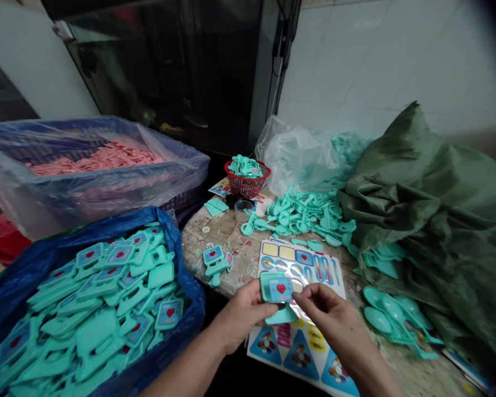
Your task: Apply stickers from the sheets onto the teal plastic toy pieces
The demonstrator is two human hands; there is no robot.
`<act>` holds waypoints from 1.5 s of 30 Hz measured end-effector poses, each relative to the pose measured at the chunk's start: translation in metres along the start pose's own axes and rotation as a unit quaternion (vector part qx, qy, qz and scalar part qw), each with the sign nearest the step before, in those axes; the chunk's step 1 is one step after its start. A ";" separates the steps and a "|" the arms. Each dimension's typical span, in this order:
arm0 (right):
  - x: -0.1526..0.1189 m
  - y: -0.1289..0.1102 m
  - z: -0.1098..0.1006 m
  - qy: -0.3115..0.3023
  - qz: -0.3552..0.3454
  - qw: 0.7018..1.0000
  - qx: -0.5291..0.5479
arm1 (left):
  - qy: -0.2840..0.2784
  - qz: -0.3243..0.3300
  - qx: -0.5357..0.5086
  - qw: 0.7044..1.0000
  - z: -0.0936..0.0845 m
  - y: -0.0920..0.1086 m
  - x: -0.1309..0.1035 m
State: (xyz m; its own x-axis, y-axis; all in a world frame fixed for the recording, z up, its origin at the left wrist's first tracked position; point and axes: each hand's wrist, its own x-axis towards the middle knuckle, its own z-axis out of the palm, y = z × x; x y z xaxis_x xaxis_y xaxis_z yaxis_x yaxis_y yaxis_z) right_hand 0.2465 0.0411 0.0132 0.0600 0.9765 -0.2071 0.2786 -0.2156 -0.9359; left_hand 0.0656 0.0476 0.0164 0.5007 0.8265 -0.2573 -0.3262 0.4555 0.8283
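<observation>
Near the table's front edge, my left hand (243,317) is closed on a teal plastic piece (267,282). A blue heart sticker (281,289) lies on or against the face of that piece. The thumb and finger of my right hand (322,309) pinch the sticker's right edge. Another teal piece shows just below, by my left fingers. Under both hands is a printed sticker sheet (268,346) with blue triangles, and a sheet with thermometer and heart shapes (331,271) lies just behind.
At left, a blue-lined bin (190,275) holds stickered teal pieces; behind it stands a plastic-covered crate (173,165) of pink parts. A red basket (248,186), loose teal parts (306,212), teal spoon shapes (392,314) and green cloth (434,220) occupy the table (198,231).
</observation>
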 end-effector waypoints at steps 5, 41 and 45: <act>-0.008 -0.005 0.000 0.005 0.011 1.000 -0.005 | -0.011 0.043 0.003 0.999 0.009 0.006 -0.006; -0.015 0.010 0.011 0.062 -0.121 0.923 -0.361 | 0.164 0.081 0.362 0.914 0.005 -0.015 -0.012; -0.013 0.009 0.001 0.059 -0.114 0.922 -0.365 | 0.119 0.070 0.293 0.946 -0.001 -0.009 -0.017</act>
State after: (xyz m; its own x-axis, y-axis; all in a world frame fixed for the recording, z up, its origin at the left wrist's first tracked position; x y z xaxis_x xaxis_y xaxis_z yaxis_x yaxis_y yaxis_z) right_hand 0.2474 0.0264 0.0076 0.0121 0.9990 0.0434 0.8657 0.0113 -0.5005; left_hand 0.0597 0.0301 0.0132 0.2679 0.9480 -0.1721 0.1597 0.1324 0.9783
